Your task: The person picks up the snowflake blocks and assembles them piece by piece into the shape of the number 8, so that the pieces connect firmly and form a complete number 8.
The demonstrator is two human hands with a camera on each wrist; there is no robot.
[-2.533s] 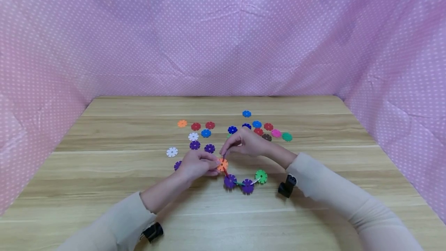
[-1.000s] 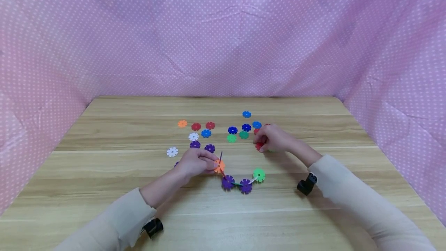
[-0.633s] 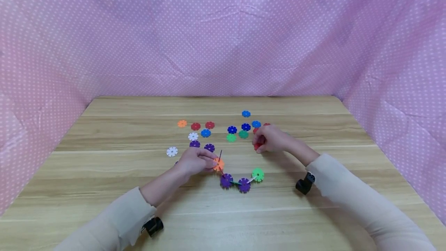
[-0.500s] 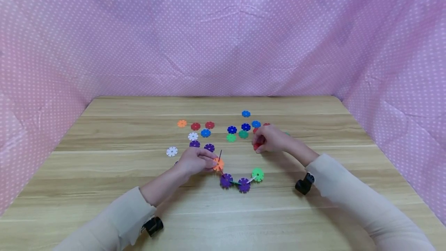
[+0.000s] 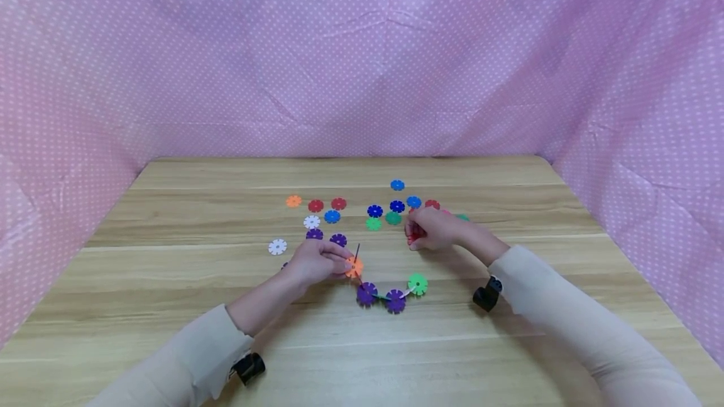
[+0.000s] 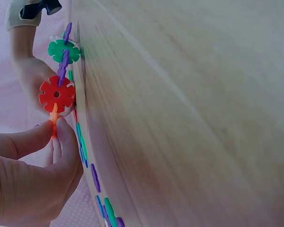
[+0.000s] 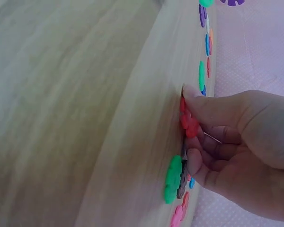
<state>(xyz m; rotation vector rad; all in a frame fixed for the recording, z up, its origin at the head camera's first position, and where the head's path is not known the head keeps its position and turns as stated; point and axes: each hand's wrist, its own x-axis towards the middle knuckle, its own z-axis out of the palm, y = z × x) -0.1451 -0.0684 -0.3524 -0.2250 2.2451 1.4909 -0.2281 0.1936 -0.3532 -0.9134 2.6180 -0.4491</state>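
My left hand (image 5: 318, 262) pinches an orange notched plastic disc (image 5: 354, 267) between thumb and fingers. It ends a chain of interlocked discs: a red disc (image 6: 57, 94) joins it to a purple disc (image 5: 366, 294); a green disc (image 6: 64, 51), another purple disc (image 5: 395, 301), a white disc and a light green disc (image 5: 418, 284) follow. A dark thin disc (image 5: 357, 252) stands edge-on in the orange disc's top. To the right, my right hand (image 5: 434, 228) pinches a loose red disc (image 7: 189, 118), tilted close over the wooden table (image 5: 362, 357); its fingers partly cover it.
Loose discs lie behind the hands: white (image 5: 277, 247), orange (image 5: 293, 201), purple (image 5: 338, 240), dark blue (image 5: 374, 211) and several others. Beside the right fingertips are a green disc (image 7: 173, 179) and a brown disc (image 7: 182, 179). A pink dotted cloth (image 5: 362, 55) hangs behind the table.
My right hand has left the dark disc standing in the orange one, moved right and taken hold of a red disc. Lately it has edged slightly left. My left hand keeps holding the orange disc.
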